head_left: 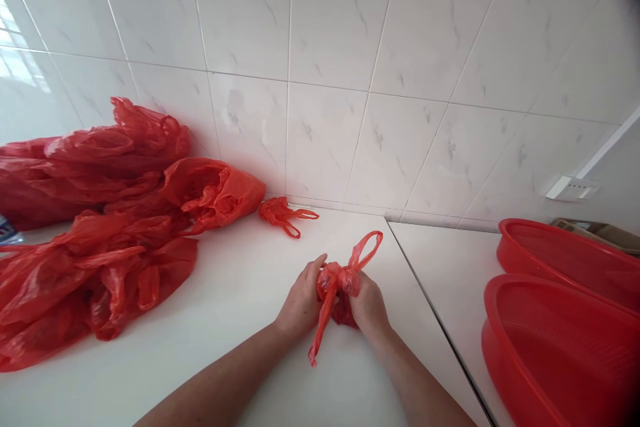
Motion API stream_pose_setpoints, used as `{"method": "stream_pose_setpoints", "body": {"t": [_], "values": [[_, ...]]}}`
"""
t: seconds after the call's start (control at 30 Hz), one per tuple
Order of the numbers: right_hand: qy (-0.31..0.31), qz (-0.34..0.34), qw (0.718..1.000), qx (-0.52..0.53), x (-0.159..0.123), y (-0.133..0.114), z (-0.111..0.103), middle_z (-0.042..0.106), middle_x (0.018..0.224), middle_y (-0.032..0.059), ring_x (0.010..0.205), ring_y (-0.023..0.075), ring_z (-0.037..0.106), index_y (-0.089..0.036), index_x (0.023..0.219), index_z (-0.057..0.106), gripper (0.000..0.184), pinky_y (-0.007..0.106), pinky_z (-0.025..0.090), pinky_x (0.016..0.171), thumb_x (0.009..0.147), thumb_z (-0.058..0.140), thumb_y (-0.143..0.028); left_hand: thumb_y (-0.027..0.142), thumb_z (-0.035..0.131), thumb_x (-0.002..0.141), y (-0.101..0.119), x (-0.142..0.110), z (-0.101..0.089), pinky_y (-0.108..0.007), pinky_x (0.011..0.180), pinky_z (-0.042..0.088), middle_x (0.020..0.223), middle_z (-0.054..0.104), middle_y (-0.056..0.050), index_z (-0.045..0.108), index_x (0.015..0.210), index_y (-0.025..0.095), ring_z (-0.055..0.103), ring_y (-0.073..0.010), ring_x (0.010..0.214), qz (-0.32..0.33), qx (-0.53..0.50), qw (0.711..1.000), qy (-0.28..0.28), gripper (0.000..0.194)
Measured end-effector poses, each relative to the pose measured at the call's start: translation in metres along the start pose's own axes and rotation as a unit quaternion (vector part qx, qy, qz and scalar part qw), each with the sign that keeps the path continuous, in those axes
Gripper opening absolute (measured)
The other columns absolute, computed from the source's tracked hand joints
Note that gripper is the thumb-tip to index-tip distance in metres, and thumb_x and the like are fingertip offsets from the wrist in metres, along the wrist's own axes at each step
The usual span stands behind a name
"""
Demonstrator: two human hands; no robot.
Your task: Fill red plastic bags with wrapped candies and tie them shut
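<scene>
A small red plastic bag (337,278), bunched up with its two handles sticking out, is between my hands above the white table. My left hand (303,297) grips its left side, the thumb up near the top. On the opposite side, my right hand (369,307) is closed around the bag, its fingertips partly hidden behind the plastic. One handle loops up to the right and the other hangs down toward me, twisted. The middle looks gathered, perhaps knotted. Whether anything is inside cannot be made out.
Another small crumpled red bag (285,213) lies by the tiled wall (330,127). Heaped red plastic bags (100,260) cover the table's left side. Two red plastic baskets (520,353) stand at right, past the seam between tabletops (440,313). A socket (570,188) is on the wall.
</scene>
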State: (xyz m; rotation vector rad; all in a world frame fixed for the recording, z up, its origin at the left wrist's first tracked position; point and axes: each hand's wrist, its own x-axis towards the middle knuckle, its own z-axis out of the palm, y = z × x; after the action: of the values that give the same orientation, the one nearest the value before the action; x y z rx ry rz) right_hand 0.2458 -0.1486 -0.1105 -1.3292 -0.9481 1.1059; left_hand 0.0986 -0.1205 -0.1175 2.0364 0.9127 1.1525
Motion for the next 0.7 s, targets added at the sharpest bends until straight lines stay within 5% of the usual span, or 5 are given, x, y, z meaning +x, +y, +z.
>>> {"method": "stream_pose_setpoints", "body": {"t": [0.1, 0.2, 0.37, 0.47, 0.7], "values": [[-0.016, -0.028, 0.999, -0.042, 0.001, -0.005, -0.006, 0.059, 0.059, 0.0015, 0.050, 0.0155, 0.052, -0.019, 0.071, 0.060, 0.022, 0.027, 0.041, 0.046, 0.078, 0.055, -0.040, 0.020, 0.060, 0.077, 0.003, 0.001, -0.004, -0.047, 0.096, 0.043, 0.134, 0.040, -0.014, 0.023, 0.143, 0.027, 0.045, -0.0267, 0.121, 0.072, 0.065, 0.995, 0.025, 0.075], [-0.025, -0.103, 0.990, -0.093, 0.002, -0.015, -0.016, 0.067, 0.089, 0.0045, 0.079, 0.0204, 0.061, -0.022, 0.087, 0.066, 0.021, 0.030, 0.049, 0.067, 0.071, 0.067, -0.036, 0.025, 0.058, 0.081, 0.008, 0.001, -0.010, -0.049, 0.099, 0.041, 0.139, 0.035, -0.011, 0.032, 0.140, 0.031, 0.039, -0.0286, 0.126, 0.102, 0.086, 0.991, 0.001, 0.064], [-0.215, -0.049, 0.970, 0.099, 0.001, -0.032, -0.030, 0.061, 0.119, 0.0068, 0.111, 0.0245, 0.055, -0.023, 0.115, 0.061, 0.045, 0.038, 0.043, 0.095, 0.075, 0.066, -0.045, 0.031, 0.045, 0.091, 0.013, 0.000, -0.017, -0.047, 0.102, 0.038, 0.137, 0.041, -0.009, 0.050, 0.130, 0.030, 0.042, -0.0264, 0.123, 0.113, 0.078, 0.990, -0.026, 0.039], [-0.202, -0.017, 0.959, 0.201, 0.001, -0.034, -0.030, 0.059, 0.123, 0.0074, 0.116, 0.0240, 0.052, -0.022, 0.110, 0.065, 0.047, 0.037, 0.040, 0.099, 0.081, 0.054, -0.057, 0.030, 0.045, 0.091, 0.014, 0.000, -0.018, -0.044, 0.101, 0.038, 0.132, 0.047, -0.009, 0.051, 0.129, 0.029, 0.045, -0.0249, 0.119, 0.161, 0.091, 0.982, -0.036, 0.038], [-0.167, 0.001, 0.961, 0.220, 0.004, -0.028, -0.026, 0.067, 0.099, 0.0059, 0.092, 0.0207, 0.061, -0.022, 0.097, 0.067, 0.033, 0.034, 0.047, 0.086, 0.075, 0.068, -0.046, 0.033, 0.043, 0.092, 0.012, 0.000, -0.014, -0.044, 0.103, 0.035, 0.128, 0.053, -0.008, 0.055, 0.126, 0.029, 0.050, -0.0240, 0.115, 0.181, 0.062, 0.978, -0.081, 0.036]]}}
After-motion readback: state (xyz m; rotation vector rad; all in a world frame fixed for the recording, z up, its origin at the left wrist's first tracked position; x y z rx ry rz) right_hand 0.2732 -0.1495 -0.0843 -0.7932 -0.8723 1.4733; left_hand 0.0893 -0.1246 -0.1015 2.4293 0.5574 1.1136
